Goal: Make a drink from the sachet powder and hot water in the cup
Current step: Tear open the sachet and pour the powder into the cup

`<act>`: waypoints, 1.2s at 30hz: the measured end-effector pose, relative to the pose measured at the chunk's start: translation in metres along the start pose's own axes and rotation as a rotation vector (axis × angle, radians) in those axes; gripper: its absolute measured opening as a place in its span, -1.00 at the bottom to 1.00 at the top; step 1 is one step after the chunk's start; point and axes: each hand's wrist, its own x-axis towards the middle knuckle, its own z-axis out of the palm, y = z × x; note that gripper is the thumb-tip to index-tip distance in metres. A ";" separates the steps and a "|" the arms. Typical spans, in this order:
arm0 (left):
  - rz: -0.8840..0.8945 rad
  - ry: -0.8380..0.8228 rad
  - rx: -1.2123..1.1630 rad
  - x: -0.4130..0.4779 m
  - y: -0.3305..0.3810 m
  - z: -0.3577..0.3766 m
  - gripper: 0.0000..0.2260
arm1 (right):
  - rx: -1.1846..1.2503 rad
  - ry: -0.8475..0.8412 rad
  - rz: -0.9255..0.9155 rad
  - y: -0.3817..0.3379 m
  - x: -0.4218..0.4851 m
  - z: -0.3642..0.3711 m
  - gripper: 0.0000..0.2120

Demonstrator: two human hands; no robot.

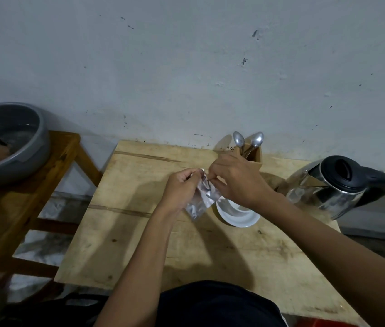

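Note:
A silver foil sachet [201, 199] hangs in the air above the wooden table [139, 232], just left of a white cup [238, 215]. My left hand [182, 187] pinches the sachet's top left corner. My right hand [238, 180] pinches the top edge right beside it, and its wrist hides part of the cup's far rim. A steel kettle [335, 187] with a black lid and handle stands at the table's right edge.
A small wooden holder [254, 156] with two metal spoons [248, 140] stands by the wall behind my hands. A grey basin [10, 142] sits on a wooden stand [52, 175] to the left. A gap separates stand and table.

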 end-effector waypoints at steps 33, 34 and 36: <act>-0.022 0.211 -0.031 0.032 -0.038 -0.028 -0.81 | 0.400 0.410 0.310 -0.026 -0.053 0.037 -0.84; -0.024 0.211 -0.034 0.032 -0.039 -0.027 -0.81 | 0.423 0.423 0.321 -0.028 -0.055 0.039 -0.84; -0.020 0.219 -0.042 0.031 -0.041 -0.028 -0.82 | 0.452 0.439 0.335 -0.030 -0.056 0.045 -0.86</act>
